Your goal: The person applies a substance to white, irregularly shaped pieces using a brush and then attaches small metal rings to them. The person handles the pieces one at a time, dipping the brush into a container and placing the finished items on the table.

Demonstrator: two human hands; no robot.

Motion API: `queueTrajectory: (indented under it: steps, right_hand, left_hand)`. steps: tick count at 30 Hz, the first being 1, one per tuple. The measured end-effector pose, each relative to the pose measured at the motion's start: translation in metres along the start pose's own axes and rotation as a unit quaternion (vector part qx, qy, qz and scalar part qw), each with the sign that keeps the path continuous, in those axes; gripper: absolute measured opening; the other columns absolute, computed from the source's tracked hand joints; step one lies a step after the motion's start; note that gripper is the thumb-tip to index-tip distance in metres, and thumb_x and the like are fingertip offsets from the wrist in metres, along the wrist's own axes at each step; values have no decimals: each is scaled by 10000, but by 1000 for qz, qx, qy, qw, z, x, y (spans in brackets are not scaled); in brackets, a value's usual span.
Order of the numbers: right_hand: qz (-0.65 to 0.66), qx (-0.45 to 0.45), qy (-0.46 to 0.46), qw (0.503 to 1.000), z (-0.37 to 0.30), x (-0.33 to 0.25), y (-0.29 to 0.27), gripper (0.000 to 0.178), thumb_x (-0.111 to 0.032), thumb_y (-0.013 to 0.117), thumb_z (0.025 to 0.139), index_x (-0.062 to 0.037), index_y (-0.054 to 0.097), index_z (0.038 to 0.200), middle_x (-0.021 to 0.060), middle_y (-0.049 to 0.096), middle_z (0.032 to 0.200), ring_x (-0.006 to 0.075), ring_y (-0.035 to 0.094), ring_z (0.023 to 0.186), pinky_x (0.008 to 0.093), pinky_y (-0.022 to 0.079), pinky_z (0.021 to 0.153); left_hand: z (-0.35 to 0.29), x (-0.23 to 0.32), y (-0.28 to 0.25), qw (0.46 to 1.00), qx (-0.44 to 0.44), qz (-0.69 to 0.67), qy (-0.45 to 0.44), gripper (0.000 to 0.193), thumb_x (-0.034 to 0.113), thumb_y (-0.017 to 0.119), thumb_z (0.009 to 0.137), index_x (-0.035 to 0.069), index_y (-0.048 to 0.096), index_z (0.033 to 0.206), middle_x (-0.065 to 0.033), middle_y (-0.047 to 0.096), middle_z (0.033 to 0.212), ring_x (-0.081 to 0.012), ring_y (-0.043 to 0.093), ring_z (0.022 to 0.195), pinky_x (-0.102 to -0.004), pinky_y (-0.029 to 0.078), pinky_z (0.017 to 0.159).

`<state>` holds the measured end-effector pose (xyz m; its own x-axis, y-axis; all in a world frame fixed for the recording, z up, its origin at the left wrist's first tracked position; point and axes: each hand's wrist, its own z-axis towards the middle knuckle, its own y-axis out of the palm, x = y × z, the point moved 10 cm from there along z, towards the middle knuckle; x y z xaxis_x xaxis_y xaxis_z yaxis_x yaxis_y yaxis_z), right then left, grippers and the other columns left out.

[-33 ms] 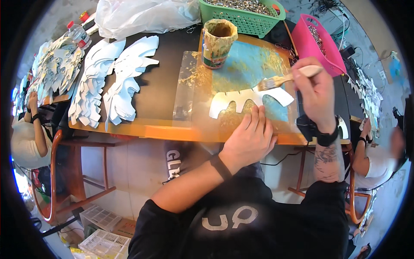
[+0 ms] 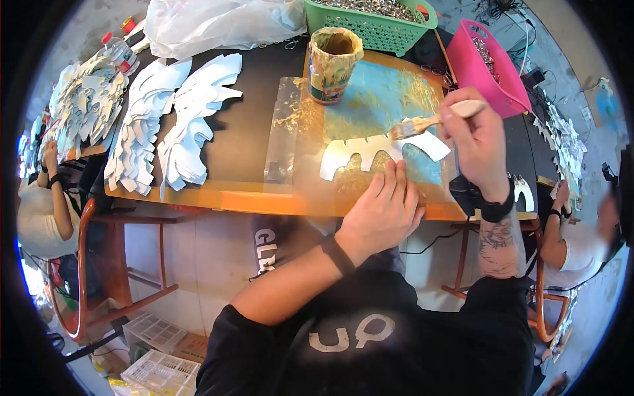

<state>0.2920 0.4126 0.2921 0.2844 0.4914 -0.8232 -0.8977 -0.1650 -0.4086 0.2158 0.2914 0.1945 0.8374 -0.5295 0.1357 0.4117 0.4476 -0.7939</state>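
A white cut-out piece [image 2: 337,153] with a scalloped edge lies on a glue-smeared blue sheet [image 2: 370,86] at the table's front. My left hand [image 2: 383,214] presses its outstretched fingertips on the lower edge of the piece. My right hand [image 2: 474,142] grips the wooden handle of a paintbrush [image 2: 422,125]. The bristles meet the upper edge of the piece near its middle, and yellowish residue coats them. Behind the piece stands a cup [image 2: 333,66], its rim and outside caked with dried tan glue.
Overlapping white cut-outs [image 2: 198,119] lie on the left, beside a bigger pile [image 2: 86,99]. A white plastic bag [image 2: 224,26], a green basket [image 2: 376,30] and a pink basket [image 2: 485,72] of metal parts line the back. Other people sit at both sides.
My right hand and the brush have shifted slightly left and down along the piece. My left hand stays in place.
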Motion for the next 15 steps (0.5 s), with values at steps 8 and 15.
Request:
queueTrajectory:
  steps: [8,15]
  right_hand:
    - [-179,56,-73,980,1,-1,-33,74,-70,650,977,3,644,963,56,637,786,79,594,683,255,461,626]
    - [-216,-6,-80,973,-1,1,-18,45,-31,640,961,14,638,966,84,653,840,152,615,671,302,478,632]
  left_hand:
    - [4,1,2,1000,-23,16,5,541,405,639,957,-90,646,1174,-340,634,1328,-429,629,1230,-442,482,1021]
    - [6,2,-1,1000,-24,13,7,521,408,638,957,-78,649,1143,-345,632,1330,-442,626,1218,-433,485,1010]
